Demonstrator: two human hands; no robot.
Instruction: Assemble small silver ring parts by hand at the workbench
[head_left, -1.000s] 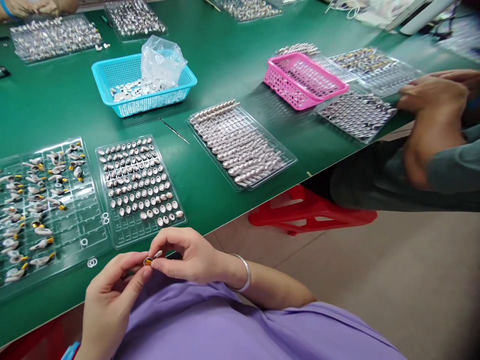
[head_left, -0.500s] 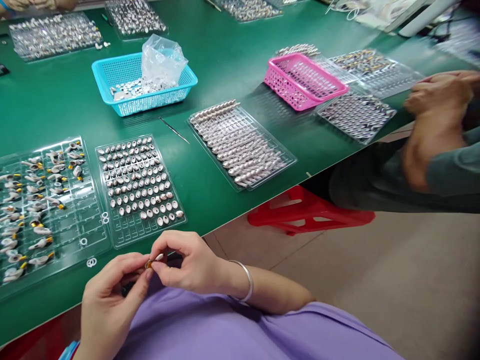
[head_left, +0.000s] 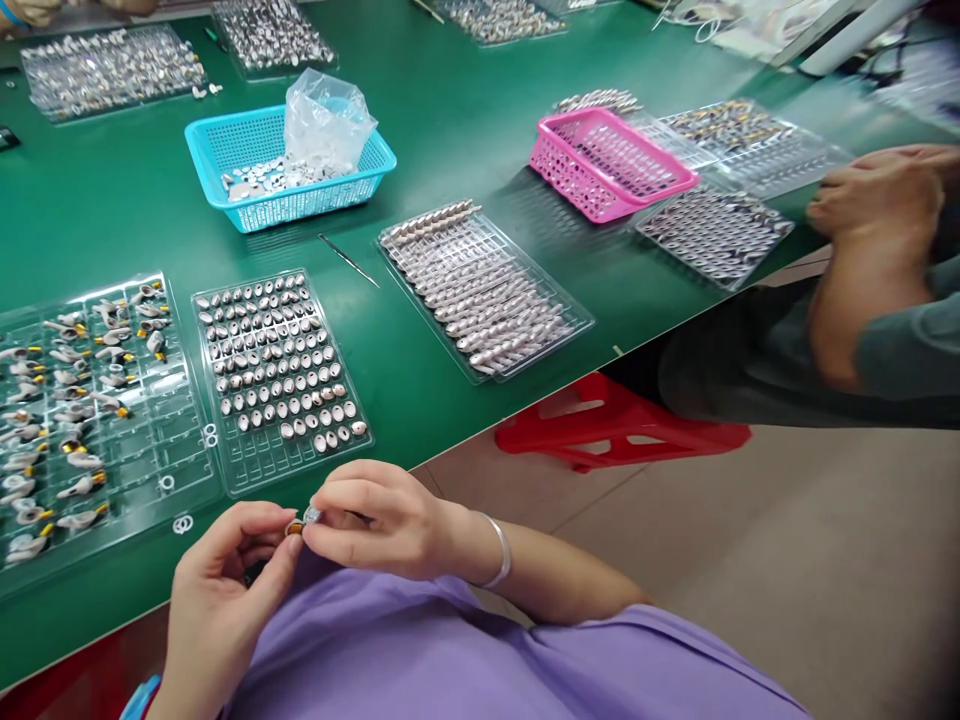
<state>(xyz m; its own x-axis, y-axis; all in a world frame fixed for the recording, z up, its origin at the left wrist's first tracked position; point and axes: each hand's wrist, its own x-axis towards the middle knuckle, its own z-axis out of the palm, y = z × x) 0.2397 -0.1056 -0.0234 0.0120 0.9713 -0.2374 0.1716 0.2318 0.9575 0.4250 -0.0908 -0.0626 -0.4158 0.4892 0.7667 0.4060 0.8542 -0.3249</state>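
Note:
My left hand (head_left: 236,580) pinches a small round earphone-like shell (head_left: 295,527) with an amber-brown inside between thumb and forefinger. Close against it, the thumb and forefinger of my right hand (head_left: 375,520) are closed on a small pale, bluish-white piece (head_left: 312,515). The two pieces meet or nearly meet; I cannot tell which. Just beyond my hands lies a clear tray of white oval shells (head_left: 281,360) in rows. Left of it, another clear tray (head_left: 176,420) carries white-and-grey parts with yellow ends. White rings (head_left: 183,524) lie on the table near my left hand.
Tweezers (head_left: 349,260) lie on the green table (head_left: 450,120). Behind them stands a blue basket (head_left: 300,205) with white pieces and a plastic bag. A tray of white stick-like parts (head_left: 487,290) and a pink basket (head_left: 577,180) are rightward. A co-worker's arm (head_left: 874,240) rests at the right.
My right hand has turned slightly and shifted right, and the pale piece in it shows a different side. My left hand's shell is now more visible. The trays stay put.

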